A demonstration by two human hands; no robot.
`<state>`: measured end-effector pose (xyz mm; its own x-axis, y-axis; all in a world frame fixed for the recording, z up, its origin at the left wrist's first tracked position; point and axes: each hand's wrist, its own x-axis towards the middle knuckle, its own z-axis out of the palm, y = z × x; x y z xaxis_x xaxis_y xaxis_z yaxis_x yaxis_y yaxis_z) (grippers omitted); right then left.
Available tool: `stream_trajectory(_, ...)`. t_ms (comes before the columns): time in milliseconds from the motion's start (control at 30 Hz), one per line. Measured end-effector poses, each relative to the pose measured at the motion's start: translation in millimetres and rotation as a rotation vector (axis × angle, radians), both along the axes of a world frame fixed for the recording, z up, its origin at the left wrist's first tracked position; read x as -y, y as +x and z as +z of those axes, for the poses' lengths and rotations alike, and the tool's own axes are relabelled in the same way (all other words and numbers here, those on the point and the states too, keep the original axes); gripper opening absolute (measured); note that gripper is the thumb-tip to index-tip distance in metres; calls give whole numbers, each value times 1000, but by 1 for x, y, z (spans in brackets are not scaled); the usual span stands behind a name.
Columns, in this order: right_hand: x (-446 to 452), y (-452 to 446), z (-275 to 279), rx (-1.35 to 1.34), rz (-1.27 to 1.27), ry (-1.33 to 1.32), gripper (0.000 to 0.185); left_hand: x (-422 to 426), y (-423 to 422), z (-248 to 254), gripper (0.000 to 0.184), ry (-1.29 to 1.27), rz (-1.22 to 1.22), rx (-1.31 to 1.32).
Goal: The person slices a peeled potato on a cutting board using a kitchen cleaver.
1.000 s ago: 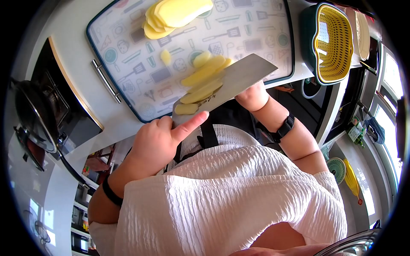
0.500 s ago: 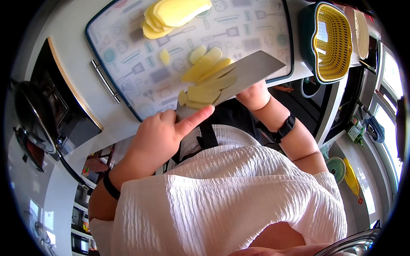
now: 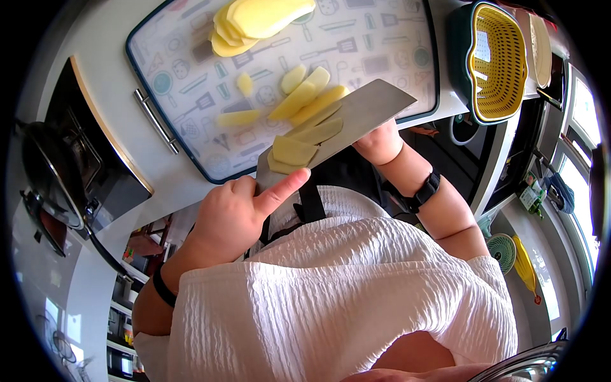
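A wide-bladed cleaver (image 3: 366, 111) is tilted above the near edge of the cutting board (image 3: 191, 146), several potato slices (image 3: 296, 151) clinging to its face. My left hand (image 3: 232, 213) is closed at the cleaver's lower left end, one finger stretched along the blade; the handle is hidden. Behind the blade's right part is my right hand (image 3: 380, 143), its fingers hidden. Loose potato pieces (image 3: 238, 118) lie on the board beside the blade. Farther back rests a stack of peeled potato slices (image 3: 261, 22).
A yellow colander (image 3: 499, 70) sits in a dark green basin right of the board. At left, a dark pan (image 3: 51, 165) stands near a black hob (image 3: 83, 140). The board's metal handle (image 3: 156, 121) is on its left side.
A long potato piece now lies on the board left of the blade. Fewer slices cling to the cleaver, which has shifted slightly down and left with my left hand.
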<state>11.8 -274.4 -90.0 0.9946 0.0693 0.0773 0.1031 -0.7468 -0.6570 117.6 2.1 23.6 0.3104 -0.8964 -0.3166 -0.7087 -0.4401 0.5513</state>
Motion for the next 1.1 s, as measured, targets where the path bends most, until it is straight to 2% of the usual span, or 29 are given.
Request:
stream_trajectory(233,-2,-1,-4,-4,-63,14,21,3,-1,1,70,13,-9,21)
stream_trajectory(433,3,3,0,93,64,-42,22,18,-2,-16,74,28,-22,48)
stream_trajectory(600,-1,9,7,142,59,-77,25,33,-1,-39,75,2,16,94)
stream_trajectory(833,6,11,21,142,80,-26,25,18,8,-40,79,-122,167,96)
stream_trajectory(933,30,-2,45,125,47,-76,22,1,3,-25,67,-160,255,104)
stream_trajectory(1033,55,-12,74,114,-2,-161,17,-19,-1,-10,46,-298,294,69)
stream_trajectory(1067,60,-10,84,138,-15,-193,13,-23,-5,-4,32,-267,293,77)
stream_trajectory(1100,59,-4,101,153,-30,-206,10,-25,-6,0,32,-235,292,99)
